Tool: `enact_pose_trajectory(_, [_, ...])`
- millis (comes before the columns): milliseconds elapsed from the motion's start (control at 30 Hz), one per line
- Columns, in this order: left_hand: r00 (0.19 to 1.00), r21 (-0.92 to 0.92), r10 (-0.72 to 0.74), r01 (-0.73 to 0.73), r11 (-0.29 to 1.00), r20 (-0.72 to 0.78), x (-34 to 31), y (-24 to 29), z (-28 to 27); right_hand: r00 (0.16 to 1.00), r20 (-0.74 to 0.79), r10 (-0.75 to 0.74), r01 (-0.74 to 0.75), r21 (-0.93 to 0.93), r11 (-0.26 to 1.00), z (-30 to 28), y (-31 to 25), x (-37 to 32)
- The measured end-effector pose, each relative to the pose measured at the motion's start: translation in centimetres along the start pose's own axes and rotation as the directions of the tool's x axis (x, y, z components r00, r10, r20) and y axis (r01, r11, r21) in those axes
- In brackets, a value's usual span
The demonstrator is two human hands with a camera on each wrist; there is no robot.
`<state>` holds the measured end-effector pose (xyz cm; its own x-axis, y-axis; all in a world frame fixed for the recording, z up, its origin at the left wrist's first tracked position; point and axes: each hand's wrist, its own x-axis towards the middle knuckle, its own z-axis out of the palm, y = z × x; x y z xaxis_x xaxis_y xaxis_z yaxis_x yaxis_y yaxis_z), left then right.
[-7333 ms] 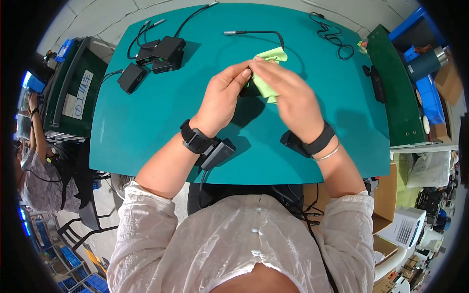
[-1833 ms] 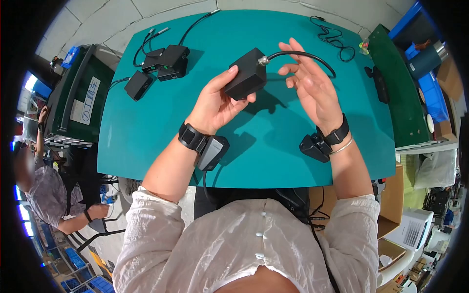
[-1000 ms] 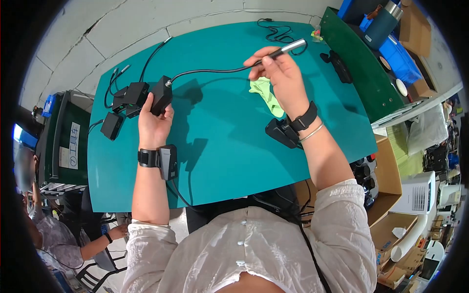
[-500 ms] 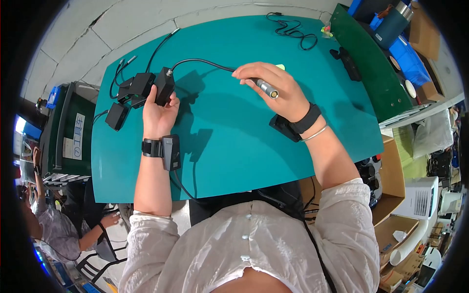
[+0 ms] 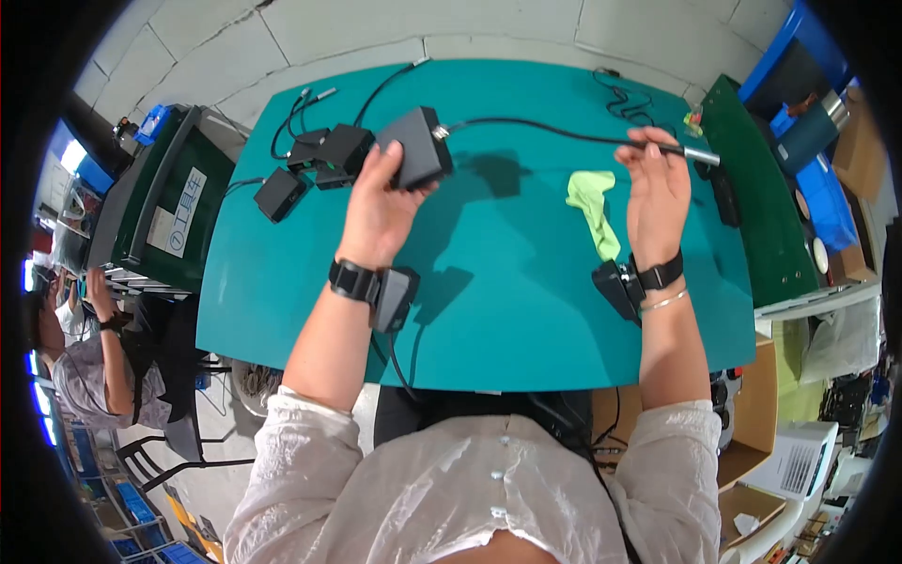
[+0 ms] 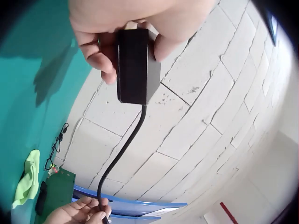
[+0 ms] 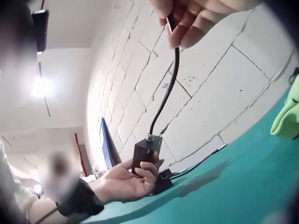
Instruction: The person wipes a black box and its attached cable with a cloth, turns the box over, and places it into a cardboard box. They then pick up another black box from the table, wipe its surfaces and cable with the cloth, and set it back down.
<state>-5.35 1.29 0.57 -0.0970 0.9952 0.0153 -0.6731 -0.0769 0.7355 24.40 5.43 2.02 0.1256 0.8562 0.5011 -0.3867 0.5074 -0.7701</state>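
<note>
My left hand (image 5: 381,216) grips a black box (image 5: 415,148) above the teal table (image 5: 507,310), thumb on one face and fingers around the other side. From a metal fitting on the box's end, a black cable (image 5: 540,124) runs across to my right hand (image 5: 660,202). That hand pinches the cable close behind its silver plug (image 5: 701,156), which points right. In the left wrist view the box (image 6: 133,67) hangs over the cable, its sides plain black. A crumpled lime-green cloth (image 5: 592,202) lies on the table beside the right hand.
Several more black boxes (image 5: 344,148) with cables are grouped at the table's back left. A thin coiled cable (image 5: 631,99) lies at the back right. Green cabinets flank the table on the left (image 5: 160,207) and right (image 5: 766,197). Another person (image 5: 103,371) is at the far left.
The cloth, earlier in the right hand around the box, now lies on the table. The right hand has swung the plug outward to the right, and the left hand has moved away from the grouped boxes.
</note>
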Motion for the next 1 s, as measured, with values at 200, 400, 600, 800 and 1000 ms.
enact_pose_trajectory(200, [0.978, 0.249, -0.133, 0.091, 0.964, 0.159, -1.5, -0.1, 1.7, 0.982, -0.082, 0.169, -0.149, 0.207, 0.967, -3.3, 1.5, 1.3])
enact_pose_trajectory(400, [0.997, 0.102, -0.034, 0.027, 0.994, 0.071, -2.3, -1.8, 2.9, 0.862, 0.186, 0.472, -0.468, -0.068, 0.881, 0.4, 0.4, -0.5])
enact_pose_trajectory(600, [0.958, 0.324, 0.145, -0.223, 0.919, 0.249, -3.5, -3.7, 3.8, 0.732, 0.440, 0.520, -0.491, -0.188, 0.851, 5.8, 0.8, -4.9])
enact_pose_trajectory(800, [0.853, 0.365, -0.204, 0.017, 0.931, 0.480, -5.2, -3.3, 4.7, 0.720, 0.348, 0.600, -0.642, 0.006, 0.767, 4.5, 1.6, -4.1])
enact_pose_trajectory(1000, [0.748, 0.202, -0.138, 0.005, 0.979, 0.649, -5.0, -3.9, 5.0, 0.634, 0.399, 0.662, -0.739, 0.060, 0.671, 3.9, 1.4, -3.7])
